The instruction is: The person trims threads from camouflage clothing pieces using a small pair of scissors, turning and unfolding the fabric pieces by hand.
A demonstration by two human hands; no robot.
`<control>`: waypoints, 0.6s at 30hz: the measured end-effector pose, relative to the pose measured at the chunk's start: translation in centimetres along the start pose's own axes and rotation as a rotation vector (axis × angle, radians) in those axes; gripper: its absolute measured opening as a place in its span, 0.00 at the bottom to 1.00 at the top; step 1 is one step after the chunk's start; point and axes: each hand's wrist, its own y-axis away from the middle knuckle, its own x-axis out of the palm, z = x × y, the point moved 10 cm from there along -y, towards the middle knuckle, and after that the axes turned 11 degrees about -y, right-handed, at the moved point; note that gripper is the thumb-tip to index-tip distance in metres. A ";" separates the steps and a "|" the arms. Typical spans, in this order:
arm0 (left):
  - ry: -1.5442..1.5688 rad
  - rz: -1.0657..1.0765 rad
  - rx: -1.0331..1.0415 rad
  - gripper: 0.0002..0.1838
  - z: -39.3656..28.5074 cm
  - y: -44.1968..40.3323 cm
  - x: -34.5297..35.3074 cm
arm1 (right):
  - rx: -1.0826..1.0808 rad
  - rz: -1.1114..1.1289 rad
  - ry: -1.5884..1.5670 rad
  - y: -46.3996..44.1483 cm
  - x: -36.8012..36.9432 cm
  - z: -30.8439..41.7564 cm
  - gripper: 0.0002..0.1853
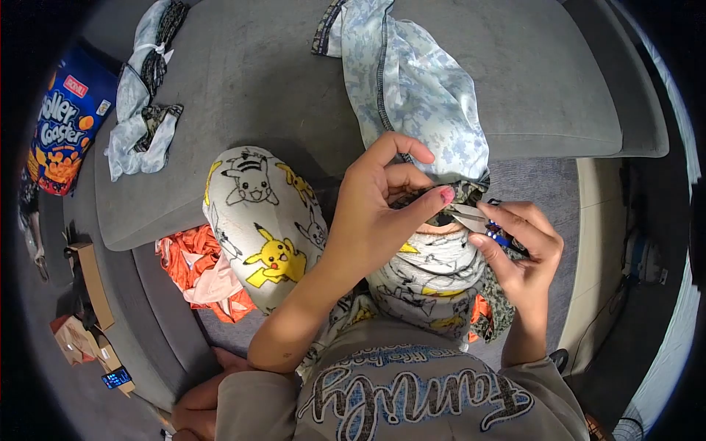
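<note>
My left hand (pixel 390 202) is closed on the dark camouflage edge of a light blue camouflage garment (pixel 419 88), with the thumb pressed on the cloth. The rest of the garment stretches away over the grey cushion, a dark seam running along it. Between the fingers of my right hand (pixel 526 242) is a small pair of snips (pixel 471 217) with metal blades and a blue grip. Its blades meet the dark edge close to my left thumb; whether they are apart or closed I cannot tell. My knee in printed trousers (pixel 434 272) lies beneath both hands.
On the grey couch (pixel 243 81) lies a tied camouflage cloth bundle (pixel 147 95), beside a blue snack bag (pixel 70 121). Orange cloth (pixel 202 268) lies below the couch edge. Further left are a cardboard box (pixel 92 287) and a lit phone (pixel 115 378).
</note>
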 end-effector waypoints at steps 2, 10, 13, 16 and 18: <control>0.029 0.007 -0.006 0.17 0.2 0.0 0.1 | 0.014 0.000 -0.036 0.1 0.0 -0.4 0.19; 0.010 -0.001 -0.011 0.17 0.3 -0.1 0.0 | 0.019 -0.010 -0.168 0.2 -0.9 -0.4 0.18; 0.022 -0.001 0.000 0.18 0.2 -0.1 -0.1 | 0.061 0.006 -0.118 0.4 -0.5 -0.5 0.18; 0.030 0.010 -0.018 0.18 0.3 -0.1 -0.1 | 0.106 -0.028 -0.105 0.6 -0.5 -1.2 0.18; 0.036 0.008 -0.022 0.18 0.3 -0.1 -0.1 | 0.130 -0.097 -0.075 0.8 -1.0 -1.8 0.18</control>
